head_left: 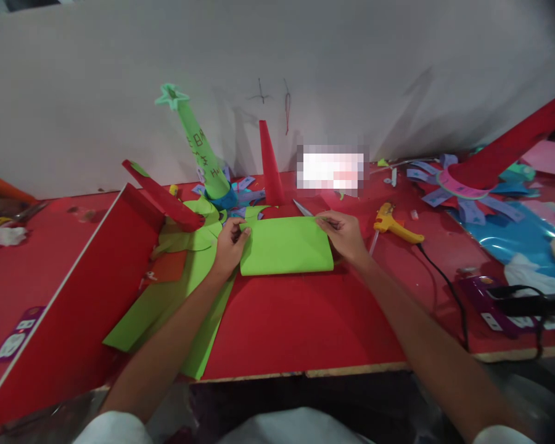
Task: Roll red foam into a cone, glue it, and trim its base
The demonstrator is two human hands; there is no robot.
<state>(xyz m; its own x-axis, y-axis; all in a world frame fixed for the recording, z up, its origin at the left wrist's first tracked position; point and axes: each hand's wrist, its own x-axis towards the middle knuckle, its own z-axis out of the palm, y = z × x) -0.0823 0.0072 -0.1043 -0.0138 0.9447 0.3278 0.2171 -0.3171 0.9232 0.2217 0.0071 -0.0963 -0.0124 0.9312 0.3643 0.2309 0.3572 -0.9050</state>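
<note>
A bright green foam sheet (287,246), folded or curled over at its near edge, is held up between both hands above the red tabletop. My left hand (232,243) pinches its upper left corner between thumb and fingers. At the upper right corner, my right hand (345,233) grips it the same way. Behind the sheet, the pointed silver tip of a tool (302,208) shows; the rest of it is hidden. Green offcuts (189,271) lie beneath and beside my left forearm.
A yellow glue gun (398,227) with a black cord lies to the right. Red cones (271,166) and a green cone with a star (203,151) stand at the back. A red board (74,296) leans upright on the left. The table's front edge (305,374) runs below.
</note>
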